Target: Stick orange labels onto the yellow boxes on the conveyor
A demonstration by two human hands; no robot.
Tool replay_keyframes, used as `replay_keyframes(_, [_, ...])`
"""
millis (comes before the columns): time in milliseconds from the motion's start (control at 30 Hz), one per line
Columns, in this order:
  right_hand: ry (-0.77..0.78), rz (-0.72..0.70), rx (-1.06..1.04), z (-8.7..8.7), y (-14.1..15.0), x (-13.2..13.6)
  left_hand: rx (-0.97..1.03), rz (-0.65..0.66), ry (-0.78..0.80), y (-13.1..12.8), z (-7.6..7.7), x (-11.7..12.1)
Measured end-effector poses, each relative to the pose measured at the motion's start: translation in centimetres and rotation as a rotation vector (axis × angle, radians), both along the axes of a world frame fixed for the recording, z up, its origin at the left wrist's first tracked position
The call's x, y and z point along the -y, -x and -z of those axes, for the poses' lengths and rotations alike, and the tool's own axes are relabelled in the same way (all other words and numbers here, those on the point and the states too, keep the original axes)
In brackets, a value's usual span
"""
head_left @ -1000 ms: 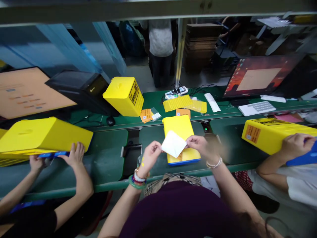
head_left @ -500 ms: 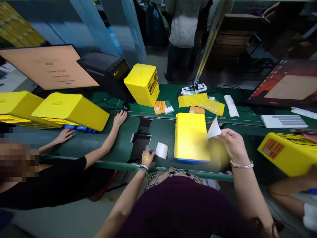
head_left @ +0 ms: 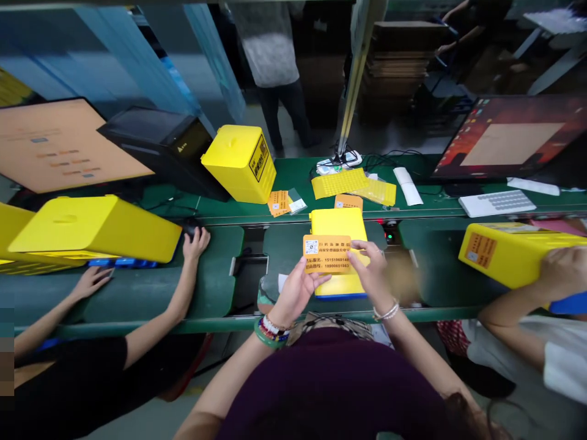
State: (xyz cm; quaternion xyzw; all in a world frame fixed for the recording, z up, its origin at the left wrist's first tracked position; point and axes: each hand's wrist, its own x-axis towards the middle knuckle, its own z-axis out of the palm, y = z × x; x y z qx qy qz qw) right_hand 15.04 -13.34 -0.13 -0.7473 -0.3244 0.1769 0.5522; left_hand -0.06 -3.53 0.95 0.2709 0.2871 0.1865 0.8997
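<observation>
An orange label with a square code and black print is stretched between my two hands. My left hand pinches its lower left side, while the fingers of my right hand close on its right edge. Behind and below the label a yellow box with a blue bottom edge lies on the green line, partly covered by label and hands. Beside my left hand, a bit of a white roll shows, mostly hidden.
On the left, a co-worker's hand rests at a mouse near yellow boxes. At right, another person's hand touches a yellow box. Behind stand another yellow box, yellow sheets and a keyboard.
My left hand has left the white roll's side and come up to the label. My right hand has moved left, and the held sheet now shows its orange printed face.
</observation>
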Motion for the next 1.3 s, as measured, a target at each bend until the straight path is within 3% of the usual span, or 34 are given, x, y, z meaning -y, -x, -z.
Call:
replay_keyframes(67, [0.014,0.043,-0.246,1.5,-1.6,0.5,0.001,0.013,0.012,-0.2,0.1,-0.1])
replay_keyframes(167, [0.002,-0.013,-0.524,2.7,-2.3,0.7,0.008,0.057,-0.006,-0.9,0.3,0.0])
replay_keyframes(233, [-0.016,0.008,-0.557,2.6,-2.3,0.4,-0.05,0.034,-0.103,-1.6,0.8,-0.1])
replay_keyframes(400, [-0.032,0.046,-0.563,2.0,-4.0,-0.5,-0.339,-0.274,-0.533,-3.4,3.5,-2.4])
replay_keyframes(500, [-0.006,-0.001,-0.606,3.1,-6.0,-1.2,-0.386,-0.217,-0.606,-4.7,4.7,-4.2])
replay_keyframes(667, [0.054,0.033,-0.349,5.5,-9.0,-2.9,-0.444,-0.192,-0.599,-7.2,6.2,-6.1])
replay_keyframes(867, [0.145,0.041,-0.221,7.3,-11.3,-4.2,-0.627,-0.179,-0.782,-9.2,8.3,-7.5])
replay_keyframes(1300, [0.185,0.006,-0.108,8.7,-12.1,-4.6,-0.737,-0.173,-0.895,-9.8,10.0,-8.2])
